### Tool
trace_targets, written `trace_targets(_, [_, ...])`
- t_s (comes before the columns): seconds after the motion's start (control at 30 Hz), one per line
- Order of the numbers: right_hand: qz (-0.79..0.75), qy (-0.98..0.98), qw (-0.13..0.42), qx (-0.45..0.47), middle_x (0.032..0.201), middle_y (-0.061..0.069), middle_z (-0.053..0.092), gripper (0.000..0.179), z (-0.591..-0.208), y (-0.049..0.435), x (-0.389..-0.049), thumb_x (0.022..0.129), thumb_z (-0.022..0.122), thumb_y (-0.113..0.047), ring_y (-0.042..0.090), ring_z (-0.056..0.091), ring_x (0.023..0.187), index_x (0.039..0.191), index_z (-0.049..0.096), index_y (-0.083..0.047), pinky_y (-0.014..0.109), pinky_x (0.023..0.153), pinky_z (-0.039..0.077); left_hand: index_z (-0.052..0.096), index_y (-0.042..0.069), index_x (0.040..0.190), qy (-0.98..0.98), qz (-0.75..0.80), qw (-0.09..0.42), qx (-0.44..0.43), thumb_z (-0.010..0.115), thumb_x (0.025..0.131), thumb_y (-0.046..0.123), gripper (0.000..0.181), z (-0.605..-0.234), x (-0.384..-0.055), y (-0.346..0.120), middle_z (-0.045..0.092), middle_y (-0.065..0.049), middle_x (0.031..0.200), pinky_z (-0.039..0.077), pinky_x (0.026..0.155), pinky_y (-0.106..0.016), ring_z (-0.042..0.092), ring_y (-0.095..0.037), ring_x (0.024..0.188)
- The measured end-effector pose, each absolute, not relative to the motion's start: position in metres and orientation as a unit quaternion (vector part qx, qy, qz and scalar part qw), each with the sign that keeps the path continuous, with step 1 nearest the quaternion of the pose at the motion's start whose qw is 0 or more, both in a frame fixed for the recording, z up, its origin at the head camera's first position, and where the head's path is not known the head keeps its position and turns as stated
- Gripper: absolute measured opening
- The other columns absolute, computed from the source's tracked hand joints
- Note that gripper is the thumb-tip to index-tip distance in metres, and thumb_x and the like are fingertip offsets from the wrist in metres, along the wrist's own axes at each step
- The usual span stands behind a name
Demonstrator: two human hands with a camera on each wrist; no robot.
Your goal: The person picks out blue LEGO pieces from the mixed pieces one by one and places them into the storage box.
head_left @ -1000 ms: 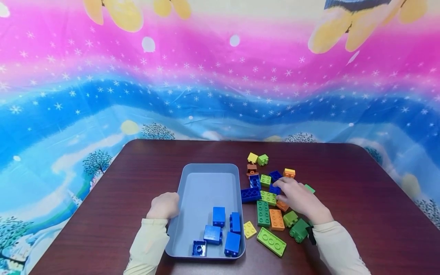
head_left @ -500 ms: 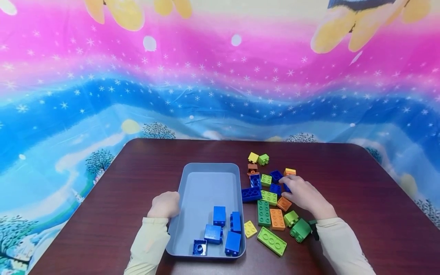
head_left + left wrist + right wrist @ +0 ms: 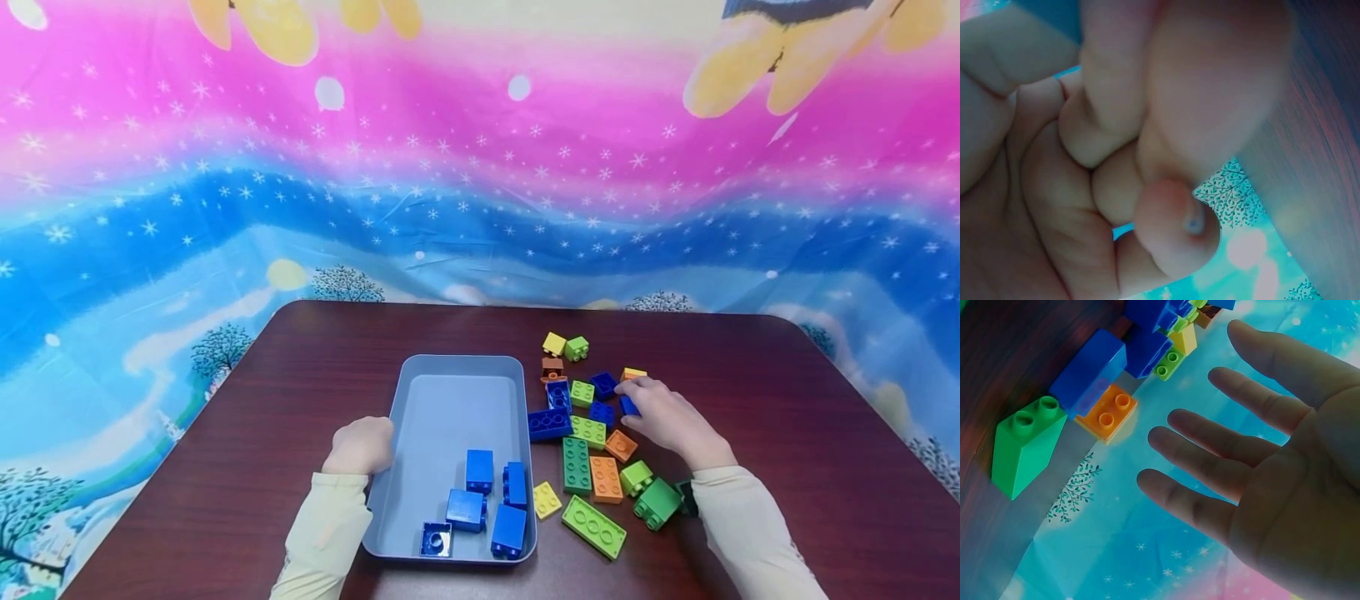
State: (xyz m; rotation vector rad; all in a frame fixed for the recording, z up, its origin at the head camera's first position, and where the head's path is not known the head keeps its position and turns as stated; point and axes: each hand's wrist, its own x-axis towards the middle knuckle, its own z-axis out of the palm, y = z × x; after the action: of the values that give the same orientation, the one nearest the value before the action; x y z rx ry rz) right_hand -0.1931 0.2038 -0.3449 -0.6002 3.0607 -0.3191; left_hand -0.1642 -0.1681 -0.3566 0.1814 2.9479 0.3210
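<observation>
My left hand (image 3: pixel 360 446) holds the left rim of the grey-blue tray (image 3: pixel 442 400). In the left wrist view its fingers (image 3: pixel 1110 112) are curled, and a blurred blue patch of the tray (image 3: pixel 1054 15) shows at the top. Several blue bricks (image 3: pixel 478 471) lie in the tray's near half. My right hand (image 3: pixel 670 423) hovers at the pile's right side with its fingers spread and fairly straight. Nearest to it is a blue brick (image 3: pixel 628 406), partly hidden by the fingers. In the right wrist view a blue brick (image 3: pixel 1091 372) sits by an orange brick (image 3: pixel 1110 415), apart from the fingertips.
Right of the tray lie loose bricks: dark blue (image 3: pixel 550 423), dark green (image 3: pixel 576 465), orange (image 3: pixel 606 479), lime (image 3: pixel 594 525) and yellow (image 3: pixel 547 500). A green sloped brick (image 3: pixel 1027 444) shows in the right wrist view. A printed cloth (image 3: pixel 480 208) hangs behind the table (image 3: pixel 247 467).
My right hand has shifted a little to the right, uncovering a dark blue brick and an orange brick. My left hand and the tray stay in place.
</observation>
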Motion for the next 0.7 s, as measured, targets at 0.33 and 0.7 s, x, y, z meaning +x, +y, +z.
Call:
trace_targets(0.33, [-0.097,0.977,0.022,-0.19,0.11,0.025,0.052,0.039,-0.346,0.205,-0.196,0.077,0.068,-0.006,0.042,0.049,0.099,0.111,0.055,0.005,0.048,0.077,0.044,0.039,0.012,0.054,0.988,0.111,0.085,0.06,0.05,0.074,-0.001,0.027,-0.355,-0.163,-0.168,0.044,-0.004,0.054,0.038,0.046,-0.036,0.045,-0.017,0.052])
trace_targets(0.7, [-0.082,0.977,0.075,-0.182,0.11,0.026,0.052,0.038,-0.346,0.21,-0.203,0.078,0.068,-0.006,0.042,0.048,0.101,0.111,0.054,0.006,0.048,0.078,0.043,0.038,0.012,0.054,0.988,0.113,0.081,0.064,0.051,0.073,-0.001,0.027,-0.355,-0.164,-0.169,0.043,-0.003,0.053,0.037,0.045,-0.035,0.044,-0.016,0.051])
